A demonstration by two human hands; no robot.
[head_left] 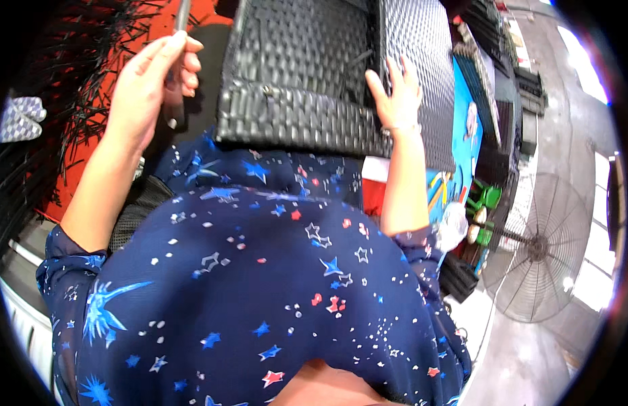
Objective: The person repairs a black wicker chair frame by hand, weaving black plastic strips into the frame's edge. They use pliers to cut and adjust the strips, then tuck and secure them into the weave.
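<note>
One likely positioning step: left grip (148, 78) clasping metal bar (173, 111), right grip (399, 101) wide on black wickerwork (297, 61); next needs steady bracing.

Black woven wicker piece (297, 57): glossy, flat-strip weave, boxy, lay far-centre with near edge facing the wearer. Right section caught glare, looked silvery; raised ridge divided it from the left section. Few loose strip ends stuck up left of the ridge. Right hand (398, 101) was over the right section, fingers spread. Grey bar tool (173, 108): long, slim, rounded near end, gripped in left hand (166, 68), left of wicker.
</note>
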